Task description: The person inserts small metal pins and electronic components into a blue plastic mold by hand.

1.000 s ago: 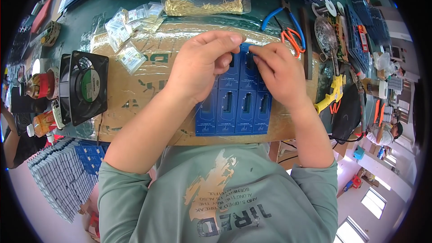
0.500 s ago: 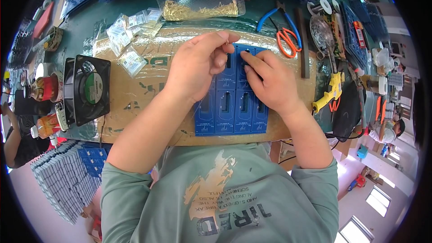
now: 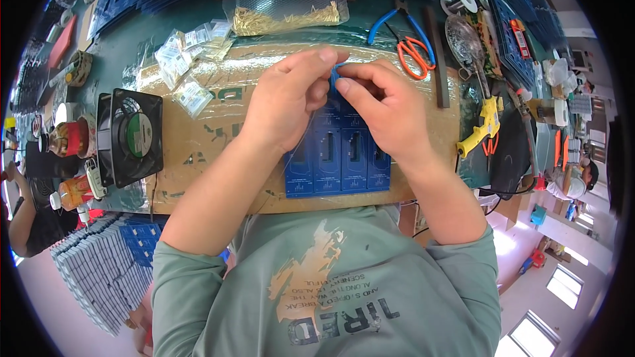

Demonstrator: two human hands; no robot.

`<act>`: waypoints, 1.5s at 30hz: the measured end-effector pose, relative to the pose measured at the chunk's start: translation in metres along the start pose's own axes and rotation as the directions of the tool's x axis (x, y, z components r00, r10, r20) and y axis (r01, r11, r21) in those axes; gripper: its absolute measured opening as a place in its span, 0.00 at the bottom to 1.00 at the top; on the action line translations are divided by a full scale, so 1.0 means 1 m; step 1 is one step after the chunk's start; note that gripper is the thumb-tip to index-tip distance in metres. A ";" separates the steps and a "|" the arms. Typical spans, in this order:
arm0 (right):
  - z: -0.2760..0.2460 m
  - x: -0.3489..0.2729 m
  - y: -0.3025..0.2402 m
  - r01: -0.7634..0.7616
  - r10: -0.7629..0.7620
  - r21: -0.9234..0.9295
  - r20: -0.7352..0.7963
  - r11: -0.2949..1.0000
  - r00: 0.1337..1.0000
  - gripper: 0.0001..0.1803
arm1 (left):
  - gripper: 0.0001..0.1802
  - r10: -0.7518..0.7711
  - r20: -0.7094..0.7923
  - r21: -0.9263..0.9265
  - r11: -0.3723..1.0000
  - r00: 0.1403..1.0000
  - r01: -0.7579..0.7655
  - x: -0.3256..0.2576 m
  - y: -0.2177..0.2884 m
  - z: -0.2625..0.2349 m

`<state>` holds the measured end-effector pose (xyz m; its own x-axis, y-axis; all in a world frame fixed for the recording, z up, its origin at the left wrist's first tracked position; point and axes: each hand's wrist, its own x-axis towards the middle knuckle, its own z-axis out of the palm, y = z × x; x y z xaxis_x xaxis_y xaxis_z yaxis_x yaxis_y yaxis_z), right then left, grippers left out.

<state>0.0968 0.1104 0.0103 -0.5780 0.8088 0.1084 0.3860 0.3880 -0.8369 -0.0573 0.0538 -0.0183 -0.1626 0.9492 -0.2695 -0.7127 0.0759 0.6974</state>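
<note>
Left hand [image 3: 281,102] and right hand [image 3: 393,112] pinched over the blue board [image 3: 340,178], can't tell on what or what's done; plenty gold bits [image 3: 284,21] left.

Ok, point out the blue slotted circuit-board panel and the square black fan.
Blue slotted circuit-board panel [image 3: 340,160], head view: between two slots.
Square black fan [image 3: 137,131], head view: green centre hub.

Bright windows [image 3: 564,283], dark green tabletop [image 3: 132,38]
</note>
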 end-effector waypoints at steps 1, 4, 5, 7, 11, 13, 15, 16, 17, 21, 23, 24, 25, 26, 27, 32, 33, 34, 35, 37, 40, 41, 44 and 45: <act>0.004 0.001 0.001 -0.078 0.077 0.145 0.010 0.986 0.997 0.10 | 0.18 0.007 0.019 0.008 1.000 1.000 -0.007 0.000 -0.001 -0.001; 0.007 0.004 -0.003 -0.223 0.212 0.426 0.074 0.877 0.974 0.10 | 0.18 -0.017 0.030 0.034 0.999 0.999 0.016 -0.002 -0.001 -0.002; 0.007 0.004 -0.005 -0.291 0.267 0.552 0.126 0.781 0.955 0.11 | 0.18 -0.016 0.033 0.034 0.999 0.999 0.015 -0.003 -0.001 0.000; 0.008 0.003 -0.007 -0.296 0.290 0.580 0.107 0.759 0.951 0.09 | 0.17 0.012 -0.003 0.101 0.995 1.000 -0.012 -0.003 0.001 0.005; 0.011 0.001 -0.001 -0.287 0.313 0.539 0.045 0.792 0.949 0.10 | 0.15 0.067 -0.068 0.203 0.978 0.995 -0.052 -0.005 0.001 0.006; 0.011 0.000 0.001 -0.267 0.299 0.510 0.021 0.818 0.954 0.10 | 0.12 0.085 -0.094 0.211 0.975 0.992 -0.064 -0.004 0.000 0.006; 0.010 -0.001 0.003 -0.249 0.285 0.480 -0.002 0.841 0.959 0.10 | 0.11 0.082 -0.092 0.202 0.977 0.992 -0.062 -0.004 0.000 0.005; 0.010 -0.002 0.004 -0.226 0.275 0.469 -0.038 0.854 0.961 0.10 | 0.10 0.077 -0.090 0.192 0.980 0.993 -0.059 -0.004 0.000 0.005; 0.010 -0.002 0.005 -0.204 0.266 0.457 -0.074 0.866 0.961 0.10 | 0.10 0.077 -0.089 0.193 0.979 0.993 -0.059 -0.004 -0.001 0.004; 0.008 0.000 0.003 -0.241 0.326 0.530 -0.071 0.813 0.943 0.11 | 0.09 0.090 -0.105 0.181 0.981 0.990 -0.070 -0.003 -0.002 0.004; 0.008 0.000 0.003 -0.305 0.353 0.534 0.013 0.789 0.936 0.12 | 0.09 0.089 -0.110 0.170 0.983 0.990 -0.070 -0.003 -0.002 0.004; 0.009 0.001 0.003 -0.304 0.352 0.536 0.015 0.787 0.936 0.12 | 0.09 0.087 -0.119 0.164 0.984 0.989 -0.067 -0.003 -0.002 0.004; 0.012 0.002 0.003 -0.290 0.342 0.575 0.019 0.765 0.940 0.09 | 0.09 0.085 -0.127 0.158 0.985 0.988 -0.065 -0.003 -0.002 0.004; 0.014 0.002 0.003 -0.275 0.333 0.613 0.021 0.741 0.943 0.07 | 0.09 0.085 -0.127 0.160 0.985 0.988 -0.064 -0.003 -0.002 0.005; 0.015 0.003 0.003 -0.274 0.333 0.615 0.020 0.740 0.943 0.07 | 0.09 0.088 -0.129 0.171 0.983 0.988 -0.066 -0.003 -0.002 0.005; 0.018 0.008 0.003 -0.233 0.315 0.647 -0.012 0.726 0.949 0.06 | 0.09 0.103 -0.154 0.201 0.977 0.983 -0.071 -0.003 -0.002 0.006; 0.019 0.009 0.005 -0.231 0.313 0.650 -0.011 0.724 0.950 0.06 | 0.09 0.089 -0.153 0.151 0.986 0.984 -0.066 -0.003 -0.003 0.007; 0.019 0.009 0.006 -0.232 0.327 0.658 -0.023 0.717 0.945 0.08 | 0.09 0.075 -0.152 0.100 0.993 0.986 -0.060 -0.003 -0.003 0.007; 0.018 0.009 0.007 -0.233 0.340 0.666 -0.034 0.709 0.940 0.10 | 0.09 0.078 -0.152 0.103 0.993 0.985 -0.062 -0.003 -0.002 0.009; 0.015 0.011 0.008 -0.229 0.341 0.680 -0.033 0.697 0.940 0.09 | 0.09 0.044 -0.169 0.049 0.998 0.985 -0.036 -0.002 0.000 0.011; 0.014 0.015 0.005 -0.194 0.335 0.705 -0.065 0.682 0.940 0.06 | 0.09 0.038 -0.175 0.007 0.999 0.984 -0.037 -0.001 0.002 0.008; 0.014 0.016 0.004 -0.164 0.327 0.714 -0.097 0.681 0.940 0.04 | 0.09 0.038 -0.176 0.007 0.999 0.984 -0.037 -0.001 0.004 0.007; 0.002 0.025 0.001 -0.237 0.359 0.692 -0.034 0.682 0.933 0.03 | 0.09 0.066 -0.210 0.005 0.998 0.976 -0.066 -0.001 0.017 0.006; -0.002 0.026 0.006 -0.239 0.361 0.690 -0.035 0.683 0.932 0.03 | 0.09 0.087 -0.201 0.033 0.996 0.976 -0.082 -0.001 0.021 0.005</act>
<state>0.0852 0.1348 0.0092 -0.3741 0.9093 -0.1823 -0.0947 -0.2330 -0.9679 -0.0685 0.0564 -0.0001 -0.3576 0.8715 -0.3355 -0.6744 0.0075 0.7384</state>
